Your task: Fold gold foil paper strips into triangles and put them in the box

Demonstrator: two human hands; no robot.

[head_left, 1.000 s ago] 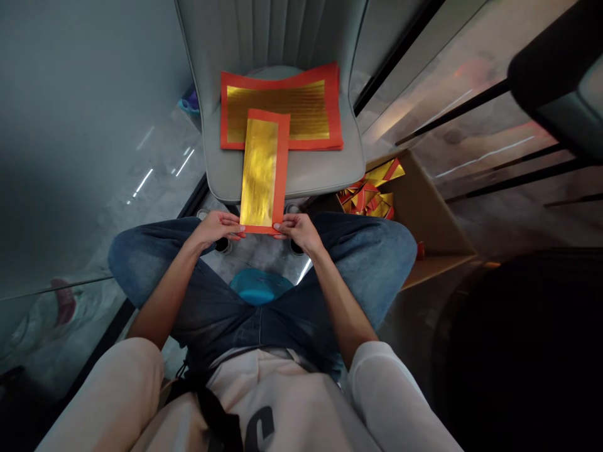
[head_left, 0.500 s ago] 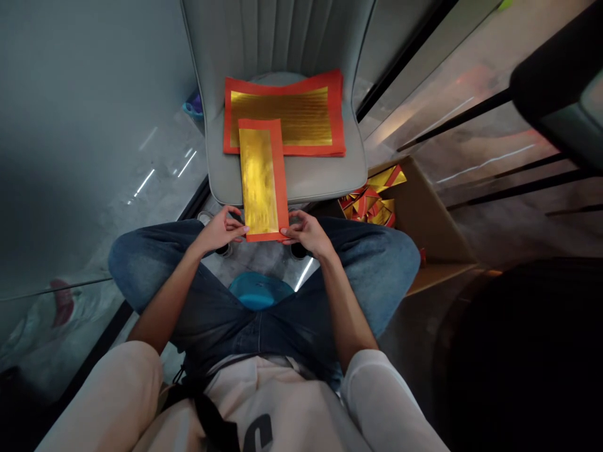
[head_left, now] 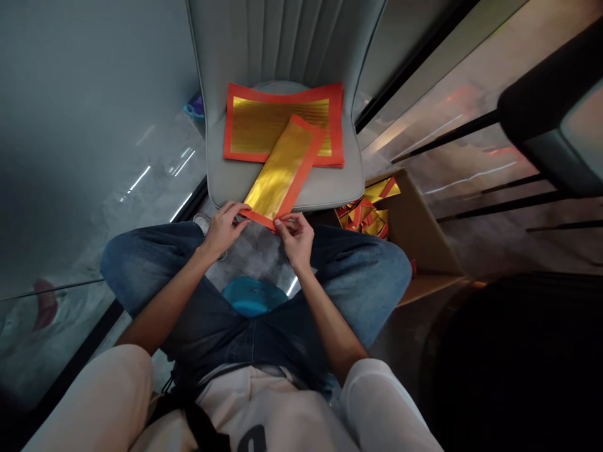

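Note:
I hold a long folded sheet of gold paper with an orange border (head_left: pixel 282 169) by its near end, slanting up to the right over the seat of a grey chair (head_left: pixel 226 182). My left hand (head_left: pixel 223 227) pinches its near left corner. My right hand (head_left: pixel 296 237) pinches the near right corner. Behind it on the seat lies a flat stack of the same gold and orange sheets (head_left: pixel 249 122).
A cardboard box (head_left: pixel 419 220) to the right of the chair holds several folded gold and orange pieces (head_left: pixel 370 210). A blue round object (head_left: pixel 252 296) sits on the floor between my crossed legs. A dark chair (head_left: pixel 551 119) stands at far right.
The folded sheet has swung from pointing straight ahead to slanting toward the right. Both hands shifted slightly along its near edge, keeping their hold.

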